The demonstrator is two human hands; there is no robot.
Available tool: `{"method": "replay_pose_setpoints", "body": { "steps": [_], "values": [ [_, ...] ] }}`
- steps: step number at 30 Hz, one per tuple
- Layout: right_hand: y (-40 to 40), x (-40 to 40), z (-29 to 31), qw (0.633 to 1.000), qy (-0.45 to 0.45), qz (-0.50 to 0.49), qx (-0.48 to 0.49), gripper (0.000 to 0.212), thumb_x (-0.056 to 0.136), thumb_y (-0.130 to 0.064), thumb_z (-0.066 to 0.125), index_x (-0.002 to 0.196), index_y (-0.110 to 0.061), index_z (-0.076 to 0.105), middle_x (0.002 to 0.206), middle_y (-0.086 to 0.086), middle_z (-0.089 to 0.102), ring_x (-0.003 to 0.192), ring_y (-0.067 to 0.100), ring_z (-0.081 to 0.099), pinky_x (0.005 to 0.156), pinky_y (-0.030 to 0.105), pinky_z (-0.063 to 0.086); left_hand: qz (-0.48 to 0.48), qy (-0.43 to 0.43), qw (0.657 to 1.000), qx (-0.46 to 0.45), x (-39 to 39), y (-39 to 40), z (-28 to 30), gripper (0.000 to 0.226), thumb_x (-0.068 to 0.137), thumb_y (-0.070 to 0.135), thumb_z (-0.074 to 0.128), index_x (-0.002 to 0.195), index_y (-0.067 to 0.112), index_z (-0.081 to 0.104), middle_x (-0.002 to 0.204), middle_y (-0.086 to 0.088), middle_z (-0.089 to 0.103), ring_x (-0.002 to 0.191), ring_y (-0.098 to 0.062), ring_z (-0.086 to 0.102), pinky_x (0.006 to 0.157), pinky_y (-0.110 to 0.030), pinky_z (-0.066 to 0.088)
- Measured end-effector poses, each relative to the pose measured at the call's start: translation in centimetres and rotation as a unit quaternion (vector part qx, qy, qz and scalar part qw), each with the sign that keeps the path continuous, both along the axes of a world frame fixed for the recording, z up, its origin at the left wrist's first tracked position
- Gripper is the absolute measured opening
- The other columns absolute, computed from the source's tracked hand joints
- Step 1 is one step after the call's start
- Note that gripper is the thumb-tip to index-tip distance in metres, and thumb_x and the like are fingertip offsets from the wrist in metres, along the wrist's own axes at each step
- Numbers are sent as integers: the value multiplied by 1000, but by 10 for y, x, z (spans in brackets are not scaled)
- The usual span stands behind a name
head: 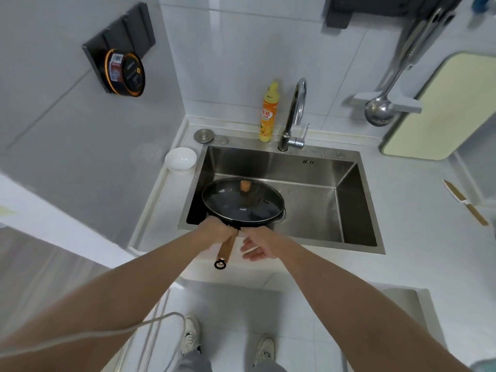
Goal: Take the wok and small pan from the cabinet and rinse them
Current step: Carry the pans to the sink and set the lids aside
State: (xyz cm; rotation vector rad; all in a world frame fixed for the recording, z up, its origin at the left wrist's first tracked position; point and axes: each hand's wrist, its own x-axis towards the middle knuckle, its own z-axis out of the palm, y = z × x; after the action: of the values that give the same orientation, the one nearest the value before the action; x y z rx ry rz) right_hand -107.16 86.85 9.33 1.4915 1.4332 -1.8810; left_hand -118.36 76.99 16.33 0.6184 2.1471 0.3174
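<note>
The left hand (218, 232) is clenched round the top of the wooden handle (226, 249), where it joins the wok (243, 202). The right hand (259, 244) hangs just beside the handle with its fingers (248, 255) loose and spread, grasping nothing. The handle's ring end sticks out over the front edge of the tabletop (418, 218), towards the person.

The wok sits in the left half of the sink (316, 208), still covered by its glass lid (241, 197) with the cork-coloured knob. I cannot tell whether it rests on the sink floor or is held just above it. So I judge the first part done for the wok: it is out of the cabinet and at the sink. The lid is still on, no water shows from the tap (295, 111), and I see no small pan anywhere, so that one has yet to be fetched and both have yet to be rinsed.

For room, the right half of the sink is bare steel, enough I think to shift the wok under the spout, which stands behind and to the right of it. The sink's left wall is close to the wok's rim. A white bowl (180, 159) sits on the tabletop just beyond the sink's far left corner, and a soap bottle (269, 114) stands just left of the tap; a lifted lid could knock either. A knife (464, 201) lies well apart on the right.
</note>
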Motion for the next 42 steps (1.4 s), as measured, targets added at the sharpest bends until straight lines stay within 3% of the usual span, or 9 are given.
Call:
{"method": "replay_pose_setpoints", "body": {
  "steps": [3, 7, 13, 21, 28, 33, 36, 39, 42],
  "values": [
    [8, 36, 27, 996, 25, -64, 59, 36, 101, -38, 50, 106, -3, 60, 103, 11, 71, 86, 26, 71, 90, 38, 57, -32, 47, 995, 80, 23, 22, 29, 23, 95, 28, 53, 81, 9, 57, 80, -6, 59, 75, -20, 58, 69, -32, 49],
    [0, 116, 67, 976, 55, -167, 127, 28, 97, -31, 59, 100, -4, 65, 90, 11, 68, 68, 23, 65, 65, 30, 55, -169, -5, 979, 114, 99, 49, 48, 21, 89, 26, 54, 77, 10, 59, 73, -8, 59, 64, -19, 55, 55, -26, 43],
    [-98, 304, 87, 908, 4, -364, 209, 24, 100, -30, 50, 84, -13, 56, 83, 7, 66, 61, 18, 62, 59, 25, 51, -317, -139, 932, 103, 260, 20, 49, 12, 93, 26, 54, 93, 15, 60, 95, -8, 63, 82, -24, 59, 75, -32, 49],
    [-322, 534, 116, 789, -101, -567, 215, 18, 97, -23, 53, 86, -10, 58, 83, 7, 68, 67, 23, 66, 64, 29, 52, -542, -191, 814, 87, 497, -115, 75, 8, 95, 14, 51, 91, 14, 57, 92, -9, 58, 73, -18, 54, 61, -23, 44],
    [-477, 691, 116, 684, -169, -665, 246, 16, 92, -24, 56, 87, -9, 60, 82, 8, 64, 69, 22, 59, 65, 31, 49, -736, -113, 649, 154, 696, -229, 83, 21, 93, 18, 50, 98, 5, 66, 98, -13, 66, 84, -27, 59, 78, -35, 51],
    [-548, 775, 74, 694, -292, -616, 231, 49, 94, -47, 56, 98, 1, 64, 94, 15, 67, 98, 33, 64, 86, 37, 49, -798, -56, 573, 177, 807, -264, 38, 38, 93, 36, 55, 129, 26, 59, 129, -3, 61, 115, -23, 59, 99, -29, 45],
    [-559, 827, 41, 706, -257, -628, 205, 67, 93, -62, 50, 120, -1, 57, 109, 10, 64, 109, 29, 60, 92, 35, 44, -812, -5, 551, 192, 875, -265, 4, 43, 90, 51, 52, 128, 31, 59, 115, -5, 63, 111, -30, 58, 97, -42, 49],
    [-546, 842, 9, 723, -141, -655, 169, 57, 89, -63, 55, 109, -9, 58, 98, 6, 61, 86, 23, 60, 75, 31, 45, -808, 17, 551, 209, 900, -260, -9, 36, 88, 55, 48, 112, 33, 63, 105, -3, 63, 101, -29, 61, 89, -44, 53],
    [-523, 841, -22, 708, -10, -701, 79, 47, 83, -51, 72, 99, -10, 57, 75, 5, 56, 60, 19, 57, 54, 28, 49, -825, 70, 518, 216, 912, -250, -21, 39, 95, 46, 47, 130, 32, 56, 137, -9, 48, 123, -34, 50, 100, -47, 47]
  ]
}}
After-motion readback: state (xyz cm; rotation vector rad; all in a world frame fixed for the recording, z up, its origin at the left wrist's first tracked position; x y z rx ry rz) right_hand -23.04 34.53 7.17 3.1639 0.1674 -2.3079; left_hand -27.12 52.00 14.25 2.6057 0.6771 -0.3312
